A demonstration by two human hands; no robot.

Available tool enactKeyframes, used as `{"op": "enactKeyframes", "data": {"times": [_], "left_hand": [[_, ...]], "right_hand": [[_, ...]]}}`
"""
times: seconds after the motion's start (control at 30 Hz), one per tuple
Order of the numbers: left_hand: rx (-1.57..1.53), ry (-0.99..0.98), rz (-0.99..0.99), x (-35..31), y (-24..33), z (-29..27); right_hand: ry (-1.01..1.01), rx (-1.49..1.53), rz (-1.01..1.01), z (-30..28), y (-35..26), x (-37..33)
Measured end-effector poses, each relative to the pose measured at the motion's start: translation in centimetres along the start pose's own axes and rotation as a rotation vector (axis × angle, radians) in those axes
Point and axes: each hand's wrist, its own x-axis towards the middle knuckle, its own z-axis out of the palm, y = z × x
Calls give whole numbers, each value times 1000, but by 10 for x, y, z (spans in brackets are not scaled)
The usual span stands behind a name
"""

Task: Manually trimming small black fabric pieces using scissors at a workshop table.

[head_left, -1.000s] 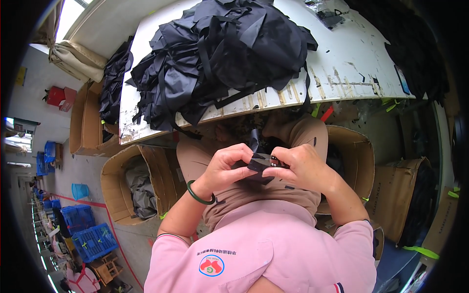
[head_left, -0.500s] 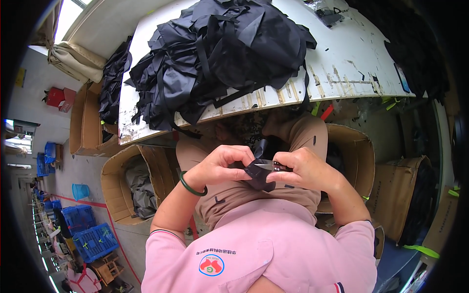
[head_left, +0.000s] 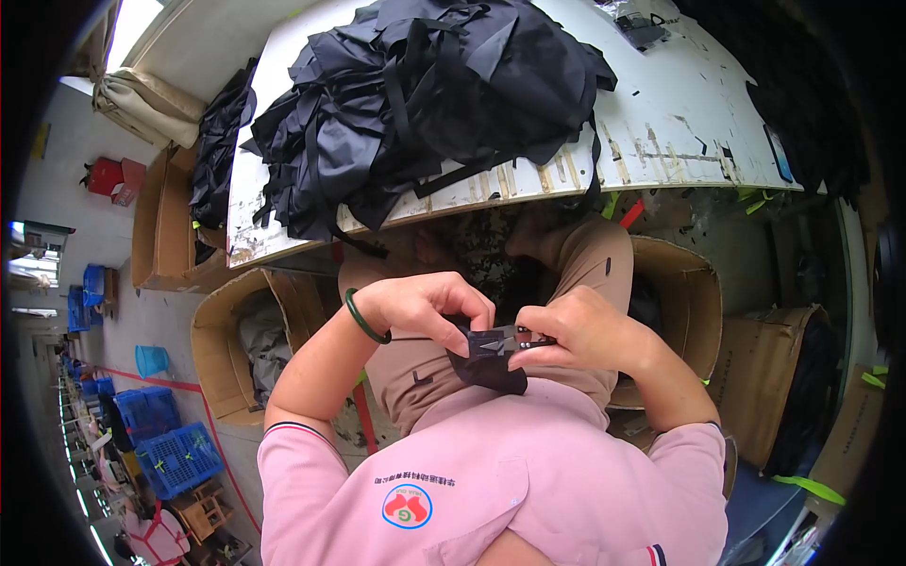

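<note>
Over my lap, my left hand (head_left: pixel 427 307) pinches the edge of a small piece of black fabric (head_left: pixel 495 374) between thumb and fingers. The fabric hangs down toward my shirt. My right hand (head_left: pixel 587 330) is closed around a pair of small thread snips (head_left: pixel 494 347), whose metal blades point left and lie against the top of the fabric, close to the left fingertips. Whether the blades are cutting, I cannot tell. Beyond my hands, a large heap of black fabric pieces with straps (head_left: pixel 444 104) rests on the white table (head_left: pixel 651 141).
Cardboard boxes stand at both sides of my legs: one on the left (head_left: pixel 215 354) with grey fabric inside, another on the right (head_left: pixel 694 302). Fabric scraps lie on my trousers and the table. Blue crates (head_left: pixel 184 462) stand on the floor at far left.
Both hands have shifted slightly toward me, the left wrist rising a little. The black fabric has turned, and its part that stuck up above my hands no longer shows there.
</note>
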Motion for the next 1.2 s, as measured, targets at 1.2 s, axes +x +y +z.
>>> {"op": "enactKeyframes", "data": {"times": [1.2], "left_hand": [[-158, 729, 345, 11, -41, 33]], "right_hand": [[343, -59, 250, 21, -2, -8]]}}
